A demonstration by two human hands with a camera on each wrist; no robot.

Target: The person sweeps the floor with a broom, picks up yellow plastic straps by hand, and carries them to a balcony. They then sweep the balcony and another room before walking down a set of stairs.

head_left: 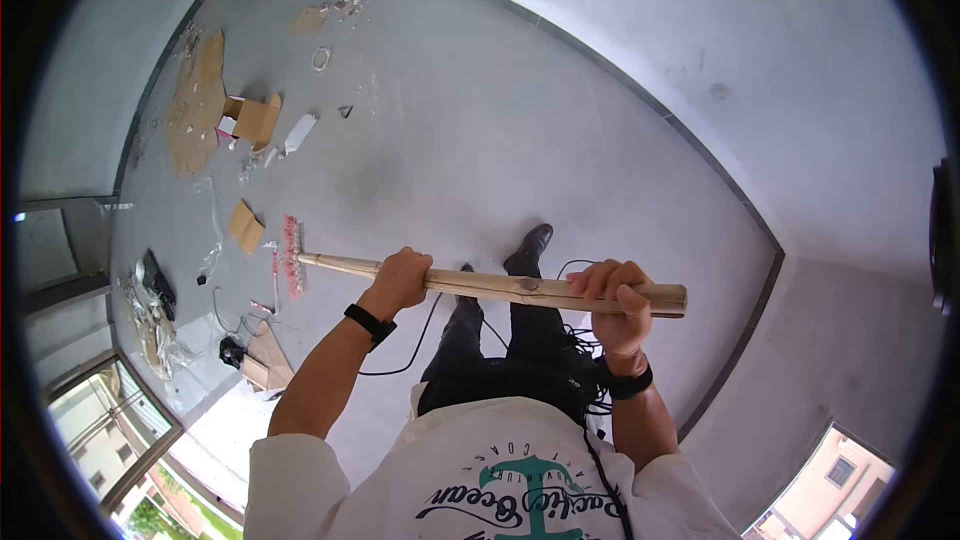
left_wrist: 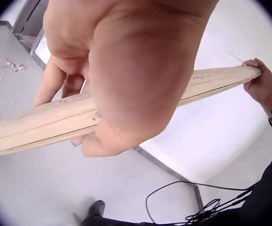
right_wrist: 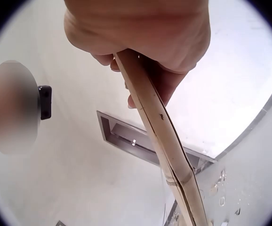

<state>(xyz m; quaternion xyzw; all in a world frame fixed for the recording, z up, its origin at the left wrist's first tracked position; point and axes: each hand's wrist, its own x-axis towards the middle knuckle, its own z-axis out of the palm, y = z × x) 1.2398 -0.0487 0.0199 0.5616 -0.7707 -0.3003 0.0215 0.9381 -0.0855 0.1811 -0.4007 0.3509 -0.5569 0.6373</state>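
Both hands hold a broom by its long, thick bamboo handle, which slants across the front of the body. A pink-and-white tufted head is at its far end, down at the floor on the left. My left hand grips the handle partway along, its fingers and thumb wrapped round it in the left wrist view. Close to the thick near end, my right hand grips the same handle. In the right wrist view a lengthwise split shows in the bamboo, and the palm hides the handle's top.
An opened cardboard box, a flat cardboard sheet, a cardboard piece and plastic scraps litter the grey floor at left. Black cable loops by the legs. A wall rises on the right.
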